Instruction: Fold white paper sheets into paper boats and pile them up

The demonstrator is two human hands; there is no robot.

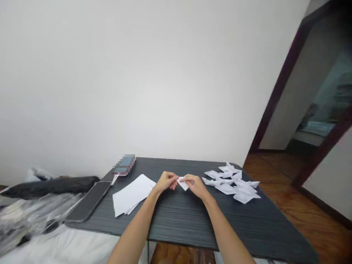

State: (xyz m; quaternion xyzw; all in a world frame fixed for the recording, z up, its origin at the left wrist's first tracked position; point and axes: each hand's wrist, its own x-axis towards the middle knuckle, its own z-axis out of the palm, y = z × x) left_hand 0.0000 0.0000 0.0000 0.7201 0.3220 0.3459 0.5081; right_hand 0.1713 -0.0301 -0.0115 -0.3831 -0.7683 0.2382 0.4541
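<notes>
Between my two hands, just above the dark table, is a small piece of folded white paper with a pointed lower end. My left hand pinches its left edge with thumb and fingertips. From the other side my right hand grips the upper right part, its fingers partly covering the paper. Left of my hands lie several flat white sheets in a loose stack. Over to the right rests a cluster of folded white paper boats, several of them close together and overlapping.
The dark wood-grain table stands against a white wall. A phone lies along its left edge, with a pixelated device and a white cable behind it. Plastic-wrapped items fill the left side. A doorway opens at right.
</notes>
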